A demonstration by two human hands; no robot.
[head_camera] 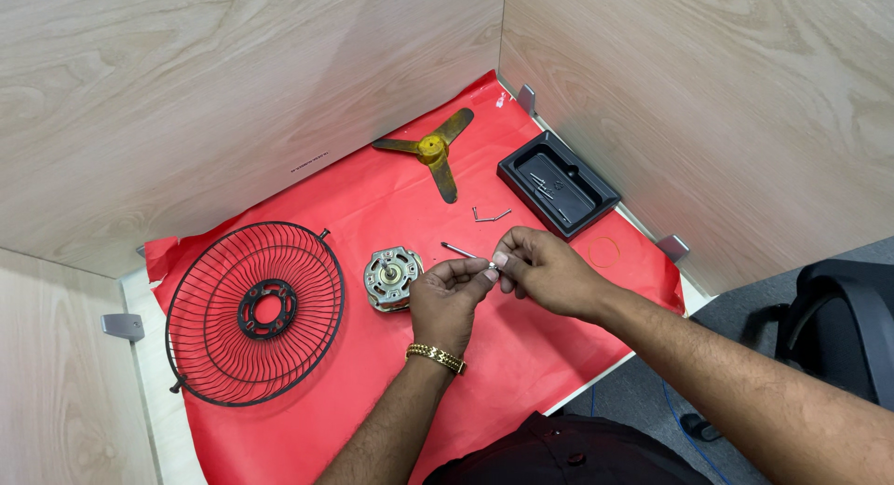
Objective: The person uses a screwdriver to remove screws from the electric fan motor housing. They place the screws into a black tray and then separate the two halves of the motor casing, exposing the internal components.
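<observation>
Head view, looking down on a red sheet [521, 355] spread over a tabletop boxed in by pale wood panels.

Left hand [445, 303], gold bracelet [436, 357] at the wrist, fingers curled in and pinching the near end of a thin metal pin [463, 252]. Right hand [545, 271] closed the same way, thumb and forefinger meeting the left fingertips at that same end. Pin tilted, far end poking out up and to the left, clear of the sheet; held up near eye line, probably because so small a part calls for a close look and a two-handed grip. Whether a second tiny piece sits between the fingertips: cannot tell.

Just left of the hands, a small electric motor [391, 278] lying flat, shaft up, close by for easy reach. Further left, a round black wire fan guard [253, 313], laid flat on the sheet.

At the back, a yellow three-blade fan propeller [433, 152] parked out of the way. To the right, a black plastic tray [557, 183] with a few small screws inside, likely so loose parts cannot roll off. Between tray and hands, some bent metal clips [489, 215] on the sheet. Orange rubber band [603, 252] near the right edge. Dark office chair [838, 317] off to the right.
</observation>
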